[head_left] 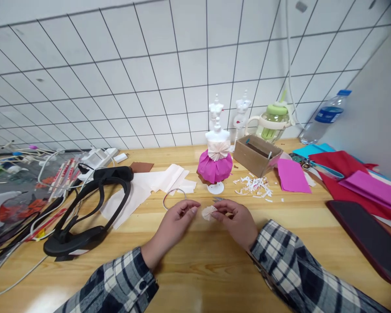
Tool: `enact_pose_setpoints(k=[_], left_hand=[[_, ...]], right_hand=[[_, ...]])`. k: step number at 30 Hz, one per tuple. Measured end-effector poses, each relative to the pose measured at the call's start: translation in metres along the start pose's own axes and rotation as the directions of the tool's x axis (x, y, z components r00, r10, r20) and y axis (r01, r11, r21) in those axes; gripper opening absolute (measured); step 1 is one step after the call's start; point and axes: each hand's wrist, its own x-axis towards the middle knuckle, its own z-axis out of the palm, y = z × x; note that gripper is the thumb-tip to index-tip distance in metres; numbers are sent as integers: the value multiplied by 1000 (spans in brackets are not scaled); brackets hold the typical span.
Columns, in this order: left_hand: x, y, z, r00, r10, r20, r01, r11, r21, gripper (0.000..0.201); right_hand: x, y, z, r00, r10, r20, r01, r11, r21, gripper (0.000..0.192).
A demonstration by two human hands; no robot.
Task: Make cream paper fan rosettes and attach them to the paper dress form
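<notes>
At the far left edge of the wooden tabletop (313, 226) lies a tangle of cables and tools on a dark mat (16, 204), with a black headset (87, 213) just beside it. Cream paper sheets (143, 189) spread to its right, and a thin wire ring (174, 199) rests near their lower corner. The left hand (174, 226) lies on the wood, fingers loosely curled, its grip apart, fingertips near but not clamping a small pleated paper fan (209, 212). The right hand (236, 221) pinches the fan's right side, grip closed on it. Behind stands a miniature mannequin (215, 152) in a magenta paper skirt, then white paper scraps (254, 186), a cardboard box (256, 154), and coloured paper sheets (352, 178). A dark tablet (368, 237) lies at the right edge. Bare wood stretches along the near edge around both plaid sleeves.
</notes>
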Motion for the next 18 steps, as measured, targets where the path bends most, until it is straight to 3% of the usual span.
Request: enact_pose_setpoints(k=[3,6,8,10,13,18], left_hand=[[26,-3,1,1000,-12,-22,13,999,46,43],[53,-3,15,996,42,-80,-19,963,270,53],[68,0,29,994,82,-77,-46,920,389,47],[79,3,43,979,148,-140,-71,892,446,39],[92,3,57,968,165,-189,-77,913,401,29],[104,-5,63,969,189,-158,-138,947,291,21]], right_hand=[[8,4,-5,996,-41,-79,43,999,27,24],[10,3,-9,989,-87,-119,94,994,52,26],[8,1,-11,986,-122,-114,129,991,49,25],[4,0,-11,987,-137,-88,140,990,35,23],[1,-4,-10,986,-146,-81,150,988,44,21],[12,-32,-15,958,-257,-131,266,962,60,21]])
